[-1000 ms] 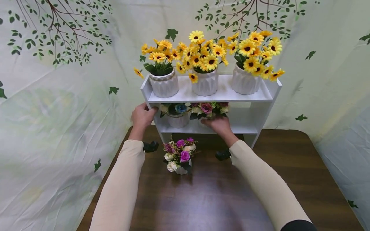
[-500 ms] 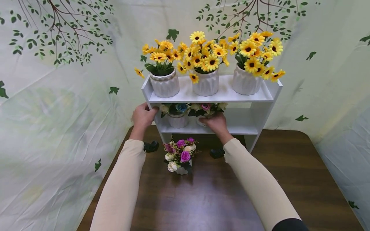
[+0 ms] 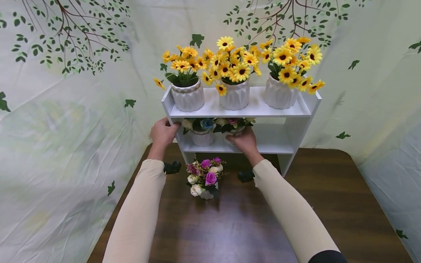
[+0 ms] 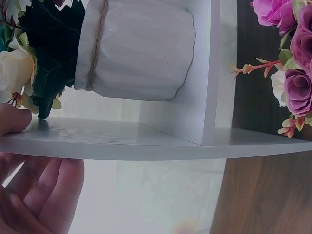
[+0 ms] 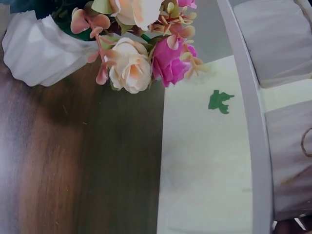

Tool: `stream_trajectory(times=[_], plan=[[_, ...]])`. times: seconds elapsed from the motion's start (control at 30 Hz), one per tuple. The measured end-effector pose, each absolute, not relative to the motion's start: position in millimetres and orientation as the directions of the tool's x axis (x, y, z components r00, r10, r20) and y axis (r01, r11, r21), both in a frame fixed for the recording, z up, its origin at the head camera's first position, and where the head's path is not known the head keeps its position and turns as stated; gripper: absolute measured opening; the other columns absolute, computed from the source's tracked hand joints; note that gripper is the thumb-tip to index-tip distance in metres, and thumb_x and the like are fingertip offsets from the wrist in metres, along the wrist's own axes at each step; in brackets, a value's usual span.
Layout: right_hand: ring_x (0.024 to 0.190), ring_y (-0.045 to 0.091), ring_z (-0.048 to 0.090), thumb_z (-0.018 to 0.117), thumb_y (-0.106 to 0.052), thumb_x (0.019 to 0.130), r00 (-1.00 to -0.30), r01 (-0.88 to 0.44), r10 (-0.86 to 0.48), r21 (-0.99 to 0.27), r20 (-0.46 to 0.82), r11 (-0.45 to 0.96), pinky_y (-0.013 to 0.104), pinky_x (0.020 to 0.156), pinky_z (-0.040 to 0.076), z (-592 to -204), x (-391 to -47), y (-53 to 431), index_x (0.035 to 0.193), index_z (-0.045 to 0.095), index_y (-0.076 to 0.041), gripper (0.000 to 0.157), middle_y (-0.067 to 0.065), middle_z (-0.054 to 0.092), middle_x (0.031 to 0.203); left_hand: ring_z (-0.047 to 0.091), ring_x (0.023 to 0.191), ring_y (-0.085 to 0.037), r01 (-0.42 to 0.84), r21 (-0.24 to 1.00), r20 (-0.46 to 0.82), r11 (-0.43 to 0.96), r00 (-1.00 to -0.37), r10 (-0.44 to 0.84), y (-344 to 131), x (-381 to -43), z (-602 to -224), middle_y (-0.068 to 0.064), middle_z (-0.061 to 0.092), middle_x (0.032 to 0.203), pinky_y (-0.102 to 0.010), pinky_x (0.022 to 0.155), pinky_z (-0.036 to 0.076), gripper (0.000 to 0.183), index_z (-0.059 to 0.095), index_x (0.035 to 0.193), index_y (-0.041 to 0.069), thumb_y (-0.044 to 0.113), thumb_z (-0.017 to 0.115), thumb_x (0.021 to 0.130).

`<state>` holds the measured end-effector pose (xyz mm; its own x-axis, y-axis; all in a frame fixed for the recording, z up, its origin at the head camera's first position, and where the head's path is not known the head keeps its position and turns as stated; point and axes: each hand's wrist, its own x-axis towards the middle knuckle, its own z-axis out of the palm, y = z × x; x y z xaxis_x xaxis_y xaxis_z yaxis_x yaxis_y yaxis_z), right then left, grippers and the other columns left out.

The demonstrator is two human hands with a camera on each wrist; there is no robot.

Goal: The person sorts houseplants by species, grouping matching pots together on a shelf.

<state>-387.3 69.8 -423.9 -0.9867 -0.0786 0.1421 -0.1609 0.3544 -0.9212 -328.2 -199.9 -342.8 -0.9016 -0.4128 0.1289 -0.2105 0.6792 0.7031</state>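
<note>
A white shelf unit [image 3: 274,135] stands on the table. My left hand [image 3: 162,135] grips its left side panel [image 4: 112,151], thumb on the inner face and fingers outside. On the middle shelf, my right hand [image 3: 245,140] holds a white flower pot [image 5: 292,165] tied with twine, with pink and cream roses [image 3: 231,122]; its fingers are largely hidden behind the pot. Left of it stands another white pot [image 3: 202,138] with blue and cream roses. A third rose pot [image 3: 206,179], with magenta and cream blooms, sits on the table before the shelf.
Three white pots of yellow daisy-like flowers [image 3: 234,96] line the top shelf. The dark wooden table [image 3: 217,230] spreads in front and to the right. A pale cloth with printed leaves [image 3: 98,95] hangs behind and along the sides.
My right hand has shifted slightly left and back with the rose pot, bringing it closer to the blue-rose pot. The left hand keeps its hold on the shelf panel.
</note>
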Motion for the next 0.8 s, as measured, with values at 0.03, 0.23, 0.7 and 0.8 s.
stream_trajectory(times=[0.03,0.23,0.7,0.8], plan=[[0.133,0.032,0.051,0.082,-0.019,0.073,-0.986,-0.167,-0.086,-0.922,0.146,0.349,0.042,0.113,0.039,-424,-387,70,0.148,0.031,0.0,0.092,0.02,0.049,0.146,0.068,0.1,-0.033,-0.208,0.704,0.131,0.679,-0.902,-0.412,-200,-328,-343,-0.015,0.073,0.111,-0.044,0.081,0.049,0.035,0.07,0.109,0.009,0.034,0.058,0.088],[0.142,0.034,0.041,0.078,-0.021,0.078,-0.984,-0.173,-0.097,-0.918,0.148,0.356,0.046,0.116,0.035,-423,-374,80,0.152,0.025,0.0,0.094,0.022,0.04,0.153,0.068,0.102,-0.034,-0.207,0.716,0.125,0.667,-0.902,-0.414,-201,-329,-344,-0.016,0.073,0.113,-0.044,0.081,0.051,0.035,0.069,0.11,0.009,0.034,0.058,0.088],[0.078,0.002,0.054,0.067,-0.004,0.091,-0.882,-0.351,0.258,-0.916,0.393,0.197,0.013,0.07,0.044,-478,-297,131,0.099,0.068,0.004,0.012,0.019,0.067,0.095,0.067,0.1,-0.034,-0.196,0.692,0.153,0.694,-0.901,-0.407,-200,-330,-345,-0.015,0.074,0.11,-0.044,0.08,0.048,0.035,0.07,0.107,0.009,0.036,0.057,0.089],[0.07,-0.001,0.052,0.066,-0.004,0.092,-0.917,-0.305,0.202,-0.93,0.345,0.206,0.013,0.063,0.042,-504,-285,133,0.1,0.069,0.005,0.013,0.022,0.067,0.089,0.066,0.097,-0.033,-0.197,0.692,0.155,0.695,-0.899,-0.41,-200,-330,-346,-0.015,0.074,0.107,-0.04,0.076,0.045,0.035,0.07,0.105,0.008,0.036,0.058,0.088]])
